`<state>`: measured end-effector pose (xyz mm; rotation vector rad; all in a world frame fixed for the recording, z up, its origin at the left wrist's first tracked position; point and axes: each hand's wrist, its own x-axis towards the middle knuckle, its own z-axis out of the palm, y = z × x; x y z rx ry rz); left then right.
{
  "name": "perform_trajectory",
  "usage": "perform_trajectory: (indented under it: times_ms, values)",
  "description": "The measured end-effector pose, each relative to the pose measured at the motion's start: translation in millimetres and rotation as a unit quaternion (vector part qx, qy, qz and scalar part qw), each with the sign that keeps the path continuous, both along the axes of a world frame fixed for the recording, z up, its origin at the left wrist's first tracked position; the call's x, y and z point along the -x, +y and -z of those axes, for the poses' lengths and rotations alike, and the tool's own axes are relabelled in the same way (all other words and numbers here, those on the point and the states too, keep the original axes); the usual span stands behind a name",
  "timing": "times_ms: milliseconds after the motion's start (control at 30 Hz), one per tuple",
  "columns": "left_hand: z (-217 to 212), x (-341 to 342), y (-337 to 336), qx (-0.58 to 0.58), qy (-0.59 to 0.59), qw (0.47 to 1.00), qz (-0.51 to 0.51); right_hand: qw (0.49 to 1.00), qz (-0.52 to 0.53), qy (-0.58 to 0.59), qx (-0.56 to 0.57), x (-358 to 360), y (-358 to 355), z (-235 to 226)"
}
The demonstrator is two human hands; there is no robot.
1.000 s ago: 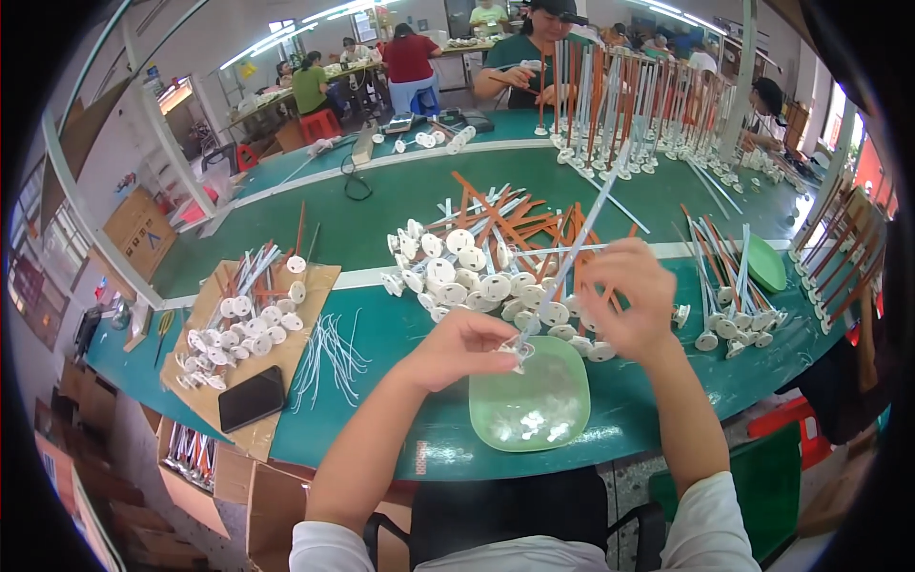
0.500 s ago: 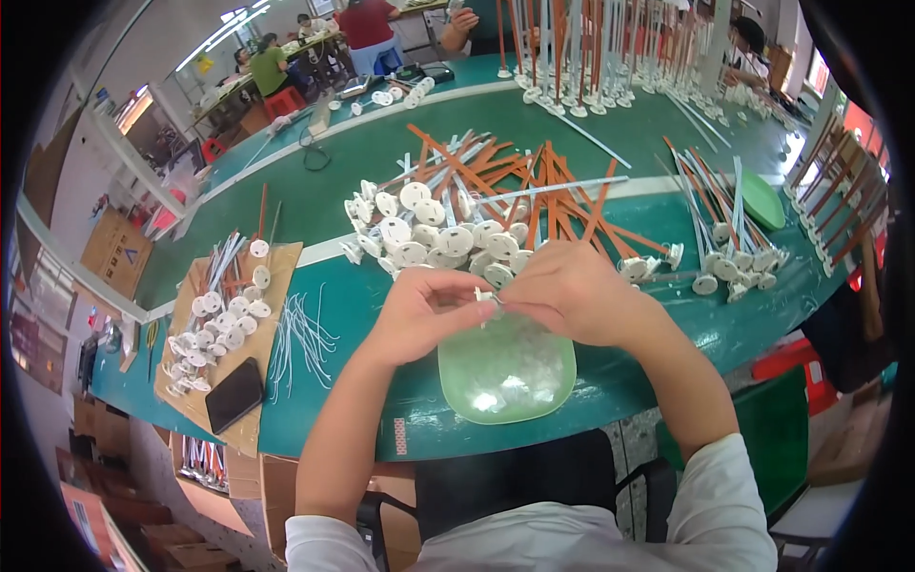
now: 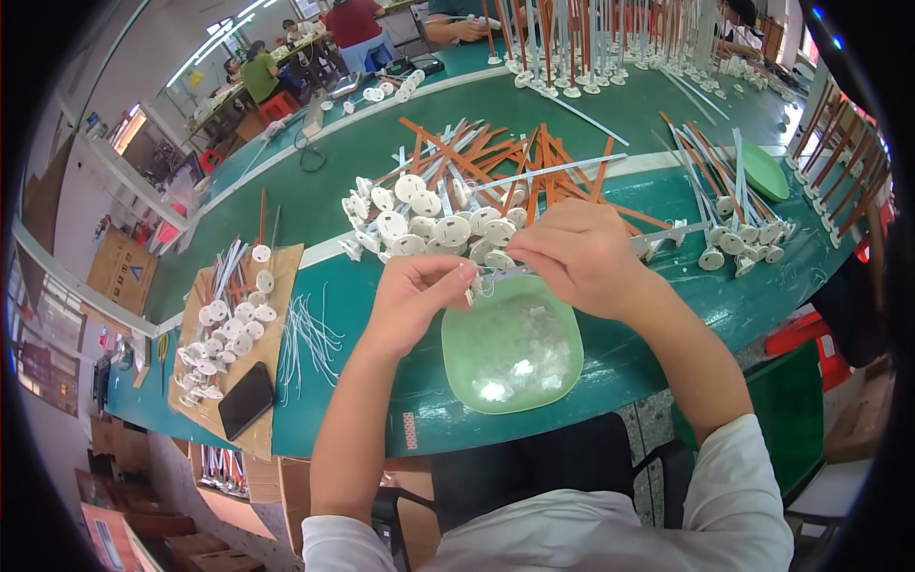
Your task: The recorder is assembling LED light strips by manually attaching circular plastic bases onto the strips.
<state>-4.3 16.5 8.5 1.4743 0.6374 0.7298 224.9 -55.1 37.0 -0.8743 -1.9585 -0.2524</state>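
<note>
My left hand (image 3: 416, 297) is closed, thumb and fingers pinching a small white disc-ended piece (image 3: 471, 295) seen nearly edge-on. Thin pale wire (image 3: 488, 282) loops beside its fingertips. A narrow grey strip (image 3: 684, 231) runs from there beneath my right hand (image 3: 583, 259) and comes out on its far side. That hand is closed over the strip, its fingertips pressed together; whether they also grip wire is hidden. Below both hands sits a light green tray (image 3: 457, 367) holding small clear pieces (image 3: 524, 348). Just beyond is a heap of white discs (image 3: 424, 202) on grey and orange strips (image 3: 538, 162).
At left, more disc-ended strips (image 3: 224, 334) and a black phone (image 3: 246, 400) lie on cardboard (image 3: 286, 262), beside loose white wires (image 3: 307, 334). Another bundle (image 3: 743, 238) and a green plate (image 3: 762, 172) lie right. Upright strips (image 3: 591, 43) stand at the back; a co-worker's hand (image 3: 469, 30) shows there.
My right hand has risen and drawn away from the left, widening the gap between them. Wire loops and the grey strip now show. The view has shifted slightly.
</note>
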Motion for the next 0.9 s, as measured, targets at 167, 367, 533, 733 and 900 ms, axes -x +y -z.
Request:
perform_trajectory:
  times_ms: [167,367,533,733,900]
  values:
    - [-5,-2,-1,0.004,0.020,1.000,-0.024,0.995,-0.023,0.100,0.005,-4,-4,-9]
    - [3,1,7,0.018,-0.047,0.994,-0.092,0.899,-0.190,0.327,0.221,0,-15,-10]
    - [-3,1,7,0.080,-0.189,0.977,-0.063,0.815,-0.295,0.405,0.291,-8,-25,-26]
    - [-2,4,11,0.094,-0.254,0.963,-0.014,0.796,-0.404,0.308,0.329,-21,-68,-72]
    - [-4,2,2,0.092,-0.291,0.952,0.000,0.983,-0.026,-0.162,0.083,-5,-62,-68]
